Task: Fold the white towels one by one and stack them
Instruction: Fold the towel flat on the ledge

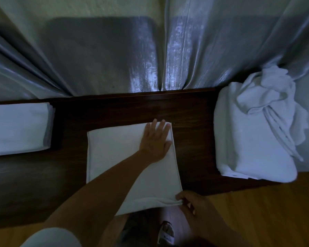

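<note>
At the table's (114, 107) near edge, the left hand (154, 141), fingers spread, presses one folded towel (112, 157) while the right hand (191, 204) pinches its corner.

Your folded towel (114, 157) lies flat in the middle, its near end hanging off the edge. The neat stack (18, 129) sits left. The messy pile (253, 132) sits right.

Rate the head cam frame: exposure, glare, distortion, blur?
Head view: dim and underexposed, with a blue cast; the dark table loses its grain. Glare streaks down the shiny curtain. Wide-angle bowing curves the table's far edge. The left hand, right hand and folded towel read fairly sharp; the bottom edge smears.
</note>
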